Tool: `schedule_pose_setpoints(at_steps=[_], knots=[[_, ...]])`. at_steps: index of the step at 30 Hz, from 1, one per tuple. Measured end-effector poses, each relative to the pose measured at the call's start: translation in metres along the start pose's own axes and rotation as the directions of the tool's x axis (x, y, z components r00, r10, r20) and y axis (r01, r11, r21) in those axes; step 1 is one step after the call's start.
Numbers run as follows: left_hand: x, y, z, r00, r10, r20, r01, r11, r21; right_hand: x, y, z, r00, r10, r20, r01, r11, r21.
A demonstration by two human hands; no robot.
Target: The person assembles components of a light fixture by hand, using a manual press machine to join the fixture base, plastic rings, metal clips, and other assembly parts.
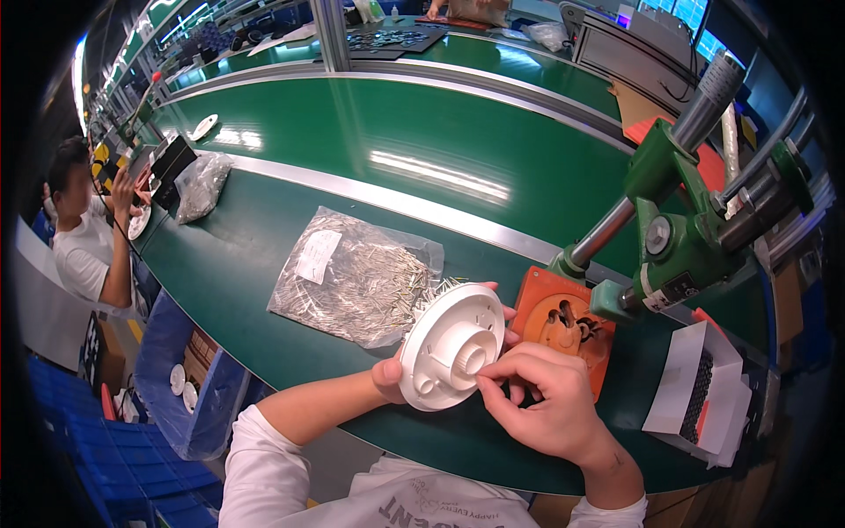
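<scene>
My left hand [387, 377] holds a round white plastic housing [433, 352] tilted up, its thumb at the near left rim and its fingertips showing past the far right rim. Inside the housing are a central ringed hub and small round posts. At the right side of the housing, my right hand [553, 400] is closed in a pinch; anything between thumb and forefinger is too small to make out. Just beyond the housing lies a clear plastic bag [361, 286] of thin metal pins with a white label. Some pins poke out at the bag's right end, next to the housing.
To the right stands a green bench press [669, 238] beside an orange fixture block [539, 304]. A white open box [673, 378] sits near the right edge. Another filled bag [202, 187] lies far left, near a seated co-worker [92, 238]. A green conveyor [352, 123] runs behind.
</scene>
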State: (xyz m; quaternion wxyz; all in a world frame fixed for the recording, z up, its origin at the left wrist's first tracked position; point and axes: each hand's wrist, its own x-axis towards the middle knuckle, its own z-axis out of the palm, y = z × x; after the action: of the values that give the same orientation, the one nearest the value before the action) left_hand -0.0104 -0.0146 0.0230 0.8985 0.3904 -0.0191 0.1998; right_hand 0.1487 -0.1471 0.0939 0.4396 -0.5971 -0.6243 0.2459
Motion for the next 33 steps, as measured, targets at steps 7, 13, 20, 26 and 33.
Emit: schedule_pose_setpoints(at_steps=[7,13,20,26,33], knots=[[0.000,0.000,0.001,1.000,0.015,-0.005,-0.015,0.999,0.032,-0.001,0.001,0.002,1.000,0.019,-0.004,-0.018,0.998,0.058],[-0.001,0.000,0.003,1.000,0.022,0.006,-0.022,1.000,0.019,-0.001,-0.002,0.001,0.999,0.050,0.000,-0.050,0.995,0.087],[-0.001,0.001,0.001,1.000,0.029,-0.010,-0.028,0.999,0.032,0.004,0.006,-0.004,0.967,0.243,0.077,-0.255,0.921,0.295],[0.001,0.006,0.001,0.999,-0.026,-0.029,0.021,0.987,-0.158,0.003,0.005,-0.007,0.994,0.100,0.043,-0.107,0.970,0.220],[0.008,-0.001,-0.008,0.999,-0.041,-0.025,0.034,0.966,-0.257,0.002,-0.003,-0.016,0.980,-0.200,0.021,0.201,0.969,-0.143]])
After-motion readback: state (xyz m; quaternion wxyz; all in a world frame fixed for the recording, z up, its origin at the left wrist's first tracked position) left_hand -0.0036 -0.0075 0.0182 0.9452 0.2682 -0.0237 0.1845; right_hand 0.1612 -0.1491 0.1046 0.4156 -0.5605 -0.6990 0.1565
